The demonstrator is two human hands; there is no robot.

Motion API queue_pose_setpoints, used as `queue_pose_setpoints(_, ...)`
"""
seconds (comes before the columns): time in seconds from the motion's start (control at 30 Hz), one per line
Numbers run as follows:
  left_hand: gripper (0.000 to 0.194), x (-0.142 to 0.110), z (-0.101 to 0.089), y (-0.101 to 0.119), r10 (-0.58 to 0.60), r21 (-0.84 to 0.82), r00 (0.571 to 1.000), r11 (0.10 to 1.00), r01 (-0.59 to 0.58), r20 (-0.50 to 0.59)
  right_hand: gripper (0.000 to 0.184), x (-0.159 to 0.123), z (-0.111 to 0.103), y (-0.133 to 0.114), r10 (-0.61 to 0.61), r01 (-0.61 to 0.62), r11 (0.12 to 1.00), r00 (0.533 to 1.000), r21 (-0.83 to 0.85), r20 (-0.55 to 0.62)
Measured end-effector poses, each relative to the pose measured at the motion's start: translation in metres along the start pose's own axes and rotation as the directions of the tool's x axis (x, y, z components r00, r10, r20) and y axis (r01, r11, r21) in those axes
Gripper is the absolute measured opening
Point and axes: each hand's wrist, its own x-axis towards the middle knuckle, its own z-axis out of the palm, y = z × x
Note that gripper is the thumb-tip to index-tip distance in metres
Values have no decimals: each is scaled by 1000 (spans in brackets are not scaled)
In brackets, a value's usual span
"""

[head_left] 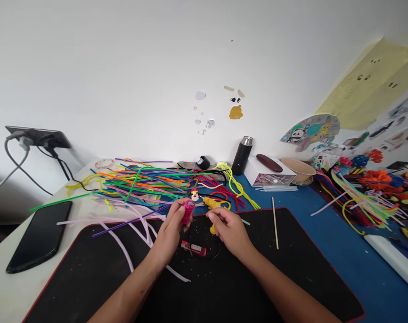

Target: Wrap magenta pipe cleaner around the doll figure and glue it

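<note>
Right above the black mat (257, 278), this person's left hand (170, 228) has a fuzzy pink roll (188, 215) pinched between thumb and fingers, round end facing up. The right hand (232, 229) is just beside it, fingers curled with thumb and index tip brought in close. Can't tell from where I'm standing if there's anything tiny between them, or if that hand is touching the yellow glue gun (212, 204) partly hidden behind it. Just past the pink roll there's a cute little toy head (195, 195).

Below the hands a pink lighter (193, 249) lies on the mat, and a thin wooden stick (275, 223) sits off to the right. Lilac pipe cleaners (123, 249) sprawl over the mat's left side, with a big multicolored pile (150, 181) behind them on the tabletop (352, 262). Black phone (40, 237) way over left. Back by the wall (139, 89): dark flask (242, 156) standing up, white box (254, 171) with a brown case (269, 163) on it, then a tan bowl (300, 167).
</note>
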Motion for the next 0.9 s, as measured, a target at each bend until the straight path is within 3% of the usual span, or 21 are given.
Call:
queue_pose_setpoints(0.3, 48, 3, 0, 3, 56, 150, 997, 988, -47, -57, 44, 14, 29, -1, -13, 3, 974, 999, 227, 44)
queue_pose_setpoints(0.63, 43, 1, -5, -2, 42, 289, 999, 957, -32, -28, 47, 19, 36, 0, 0, -38, 932, 994, 359, 105)
queue_pose_setpoints(0.9, 51, -4, -2, 1, 32, 403, 999, 915, -35, 15, 40, 12, 33, -2, 8, -40, 946, 995, 322, 99)
